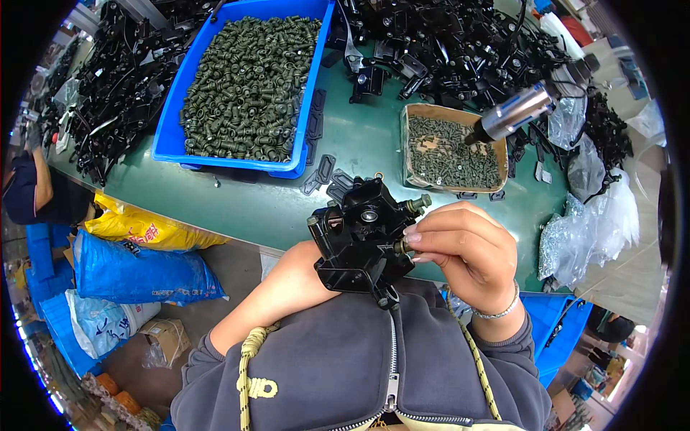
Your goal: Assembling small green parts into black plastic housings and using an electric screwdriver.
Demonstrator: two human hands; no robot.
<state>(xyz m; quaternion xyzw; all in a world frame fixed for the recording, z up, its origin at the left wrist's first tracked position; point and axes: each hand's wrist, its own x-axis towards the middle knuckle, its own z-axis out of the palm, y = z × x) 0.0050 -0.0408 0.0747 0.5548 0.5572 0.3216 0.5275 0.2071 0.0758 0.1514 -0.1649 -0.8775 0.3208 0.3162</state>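
Observation:
Several black brake master cylinders (359, 230), clustered together, are held up in front of my chest at the table's near edge. My left hand (307, 260) supports them from behind; its fingers are hidden by the parts, and only the wrist and forearm show. With thumb and fingertips, my right hand (467, 248) pinches a small olive-green bolt (401, 246) at the right side of the cluster. Just above it, another olive-green bolt (417, 205) sticks out of a black housing. The far ends of my right fingers touch the cluster's side.
A blue bin (167, 136) full of olive-green bolts stands at the back left. Beyond my right hand are a box (454, 185) of small screws and a hanging power screwdriver (514, 113). Black parts (460, 43) heap along the back. Clear plastic bags (593, 223) lie right; a co-worker's arm (43, 179) shows left.

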